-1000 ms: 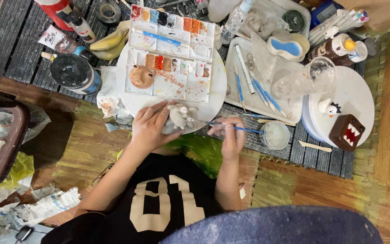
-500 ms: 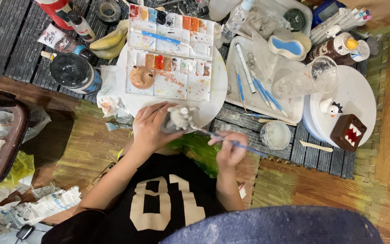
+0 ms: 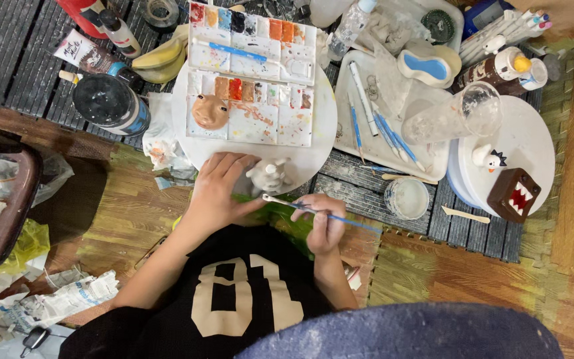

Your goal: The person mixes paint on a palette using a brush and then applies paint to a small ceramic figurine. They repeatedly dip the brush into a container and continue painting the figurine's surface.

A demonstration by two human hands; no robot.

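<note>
The left hand [image 3: 217,189] grips a small white figurine [image 3: 268,176] at the edge of the round white board [image 3: 320,133]. The right hand [image 3: 323,223] pinches a thin brush [image 3: 313,211], its tip near the figurine. For clean strokes, the figurine should be held steady and the brush pressed lightly.

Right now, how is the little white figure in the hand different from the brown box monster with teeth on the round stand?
The white figure is pale and unpainted; the brown box monster is fully coloured, with a red mouth and white teeth. The white figure is held in the left hand with the brush in the right hand pointing at it; the brown box monster sits alone, untouched, on the round white stand. The figure looks rounded, the monster blocky. Both are small models.
</note>
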